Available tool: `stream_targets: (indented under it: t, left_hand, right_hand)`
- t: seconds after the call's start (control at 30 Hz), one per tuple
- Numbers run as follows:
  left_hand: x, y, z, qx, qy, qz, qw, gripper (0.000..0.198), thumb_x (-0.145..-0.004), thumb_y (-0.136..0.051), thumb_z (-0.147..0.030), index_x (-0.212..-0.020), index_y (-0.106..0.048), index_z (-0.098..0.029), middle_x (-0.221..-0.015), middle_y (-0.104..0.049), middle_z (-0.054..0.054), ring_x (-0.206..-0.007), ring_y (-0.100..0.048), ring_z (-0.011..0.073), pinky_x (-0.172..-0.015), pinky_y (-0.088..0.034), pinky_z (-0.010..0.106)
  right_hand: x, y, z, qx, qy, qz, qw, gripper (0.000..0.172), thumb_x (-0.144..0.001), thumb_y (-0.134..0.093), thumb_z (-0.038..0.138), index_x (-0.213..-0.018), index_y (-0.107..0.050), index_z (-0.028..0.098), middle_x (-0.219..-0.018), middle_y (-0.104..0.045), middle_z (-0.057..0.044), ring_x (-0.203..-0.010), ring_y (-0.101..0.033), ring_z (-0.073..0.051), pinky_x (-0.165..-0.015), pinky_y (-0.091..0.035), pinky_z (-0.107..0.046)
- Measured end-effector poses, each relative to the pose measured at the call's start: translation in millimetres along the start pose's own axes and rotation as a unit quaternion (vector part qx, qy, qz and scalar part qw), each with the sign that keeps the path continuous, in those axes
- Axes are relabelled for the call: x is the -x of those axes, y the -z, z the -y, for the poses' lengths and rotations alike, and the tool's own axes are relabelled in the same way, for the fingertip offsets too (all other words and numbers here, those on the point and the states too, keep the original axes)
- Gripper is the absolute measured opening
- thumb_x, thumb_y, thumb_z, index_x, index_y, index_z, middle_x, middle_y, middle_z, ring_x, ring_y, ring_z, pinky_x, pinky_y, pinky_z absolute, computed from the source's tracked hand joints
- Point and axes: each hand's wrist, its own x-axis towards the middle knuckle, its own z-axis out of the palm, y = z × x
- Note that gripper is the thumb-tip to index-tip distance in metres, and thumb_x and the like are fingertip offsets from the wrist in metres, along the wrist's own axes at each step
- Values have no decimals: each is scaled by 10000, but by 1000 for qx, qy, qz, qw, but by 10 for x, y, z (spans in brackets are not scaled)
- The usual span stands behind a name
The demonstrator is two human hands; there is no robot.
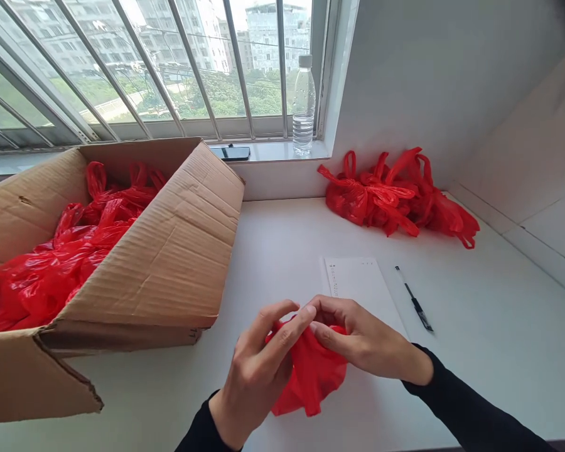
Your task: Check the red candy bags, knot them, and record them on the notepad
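Note:
A small red plastic bag is between both hands, low in the middle of the view over the white table. My left hand is on its left side, with its fingers closed on the plastic near the top. From the right, my right hand pinches the bag's gathered top, its fingertips meeting those of the left. What the bag contains is hidden. Just behind the hands lies a sheet of white paper with small print, partly covered by them. A black pen rests to the right of the paper.
A cardboard box with raised flaps stands at the left, holding several red plastic bags. More tied red bags lie against the wall at the back right. A water bottle and a phone are on the windowsill.

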Motion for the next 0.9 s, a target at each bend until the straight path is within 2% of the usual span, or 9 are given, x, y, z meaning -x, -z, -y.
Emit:
stream_targets:
  t: [0.07,0.17,0.3,0.4,0.57,0.63,0.7,0.8,0.9]
  left_hand:
    - [21,13,24,4,3,10,1000,598,-926,-565,33,-1412,-602,-313,-1169,-628,87,-916,-700,152,-738,-588,244]
    - [42,20,44,25,13,26,999,586,-948,-586,-24,-1454,-565,-320,-1204,-625,94,-968,-697,173,-746,-592,253]
    - [74,-6,52,28,43,35,998,640,-966,-563,-24,-1521,-481,-331,-1315,-617,98,-1111,-678,192,-882,-589,277]
    - [115,-20,66,43,49,43,997,653,-971,-529,-20,-1552,-440,-304,-1393,-595,100,-1188,-649,206,-946,-573,292]
    - [373,73,148,37,88,69,993,641,-993,-462,-30,-1589,-379,-249,-1493,-542,123,-1324,-572,240,-1072,-511,344]
    - [558,126,188,6,128,84,988,607,-1011,-454,-62,-1577,-401,-275,-1515,-532,105,-1358,-551,234,-1095,-495,337]
    - [727,148,201,-28,183,93,978,562,-1034,-446,-115,-1563,-421,-301,-1538,-518,80,-1393,-520,220,-1133,-463,335]
    - [826,74,132,-66,215,78,971,541,-1064,-393,-214,-1598,-352,-288,-1606,-440,75,-1500,-381,248,-1208,-380,405]
    - [734,-136,5,-80,148,88,982,609,-1058,-372,-251,-1643,-214,-196,-1669,-331,122,-1564,-238,312,-1238,-308,500]
  right_hand:
    - [11,7,0,-12,-4,-24,1000,187,-1027,-516,363,-1002,-597,197,-950,-634,-15,-855,-580,-147,-769,-478,-290]
    - [41,21,-2,-58,0,-51,997,189,-1026,-530,395,-1025,-565,210,-1086,-629,-40,-977,-604,-166,-854,-503,-314]
    - [56,54,-10,-132,-7,-62,989,247,-988,-613,452,-956,-538,218,-861,-560,28,-765,-524,-113,-718,-448,-259]
    - [65,70,2,-170,-17,-86,981,257,-968,-652,449,-946,-534,222,-843,-550,37,-750,-504,-104,-697,-420,-246]
    - [269,201,-98,-106,-44,-178,977,237,-969,-643,465,-952,-563,243,-875,-584,25,-815,-542,-129,-738,-439,-256]
    - [421,297,-222,-63,-80,-224,969,248,-964,-642,486,-943,-573,249,-849,-564,30,-828,-545,-134,-765,-445,-258]
    - [559,360,-354,-34,-116,-243,963,252,-969,-627,500,-941,-573,256,-842,-557,31,-849,-556,-139,-786,-456,-256]
    - [653,292,-465,-27,-121,-262,957,242,-998,-569,508,-956,-530,273,-983,-626,10,-993,-607,-159,-827,-498,-257]
    - [574,15,-478,-17,-75,-308,948,201,-1033,-499,477,-975,-464,288,-1295,-629,-18,-1256,-581,-188,-943,-536,-298]
